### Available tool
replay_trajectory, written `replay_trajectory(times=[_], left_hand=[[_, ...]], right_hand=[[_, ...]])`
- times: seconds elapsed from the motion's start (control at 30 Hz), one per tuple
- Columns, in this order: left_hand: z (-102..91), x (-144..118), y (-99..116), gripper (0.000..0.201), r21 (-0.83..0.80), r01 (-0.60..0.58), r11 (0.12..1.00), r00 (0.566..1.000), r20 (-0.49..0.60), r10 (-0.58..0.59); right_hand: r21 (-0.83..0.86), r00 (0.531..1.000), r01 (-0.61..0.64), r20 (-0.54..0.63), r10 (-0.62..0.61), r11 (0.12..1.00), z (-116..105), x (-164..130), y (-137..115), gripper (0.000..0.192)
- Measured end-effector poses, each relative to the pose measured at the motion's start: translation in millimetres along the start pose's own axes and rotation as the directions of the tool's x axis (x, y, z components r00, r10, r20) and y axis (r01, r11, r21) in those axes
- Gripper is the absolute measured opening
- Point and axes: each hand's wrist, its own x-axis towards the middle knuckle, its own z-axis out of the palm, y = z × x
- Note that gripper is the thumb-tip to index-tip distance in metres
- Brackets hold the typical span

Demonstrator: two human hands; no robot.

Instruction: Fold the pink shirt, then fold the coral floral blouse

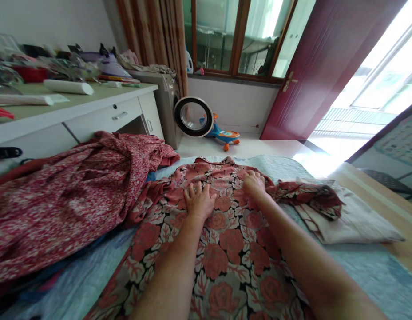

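Observation:
A floral dress [222, 249], red roses with pale leaves on black, lies spread out in front of me with its collar at the far end. My left hand [199, 201] rests flat on its upper part, fingers spread. On the right, near the shoulder, my right hand [254, 183] presses on the cloth with its fingers stretched forward; the fingertips are partly hard to see. One sleeve reaches out to the right over a folded cream cloth [355, 222]. The other sleeve lies bent to the left, beside a red speckled garment [93, 186].
A light blue bedcover [369, 266] lies beneath. Beyond stand a washing machine with its round door [178, 116] open and a blue and orange ride-on toy [226, 134]. A cluttered white desk [96, 116] is at left, a red door [302, 66] at right.

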Motion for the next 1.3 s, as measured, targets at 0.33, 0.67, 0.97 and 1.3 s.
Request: replay_trajectory(times=[0.33, 0.67, 0.97, 1.3], left_hand=[[-2.5, -1, 2, 0.058, 0.012, 0.012, 1.0, 1.0, 0.009, -0.012], [-3.4, 0, 0, 0.048, -0.017, 0.017, 1.0, 0.999, -0.036, -0.018], [-2.1, 2, -11, 0.044, 0.043, 0.03, 0.999, 0.995, -0.099, -0.026], [5.6, 5, -12, 0.043, 0.035, 0.047, 0.998, 0.987, -0.154, -0.041]], right_hand=[[0.163, 0.999, 0.048, 0.018, -0.052, 0.985, 31, -6, -31, 0.052], [0.311, 1.0, 0.026, -0.007, -0.025, 0.95, 23, -29, -80, 0.046], [0.295, 0.992, 0.086, -0.113, -0.055, 0.952, 33, -43, -88, 0.039], [0.394, 0.944, 0.306, -0.247, -0.22, 0.867, 30, -47, -97, 0.031]])
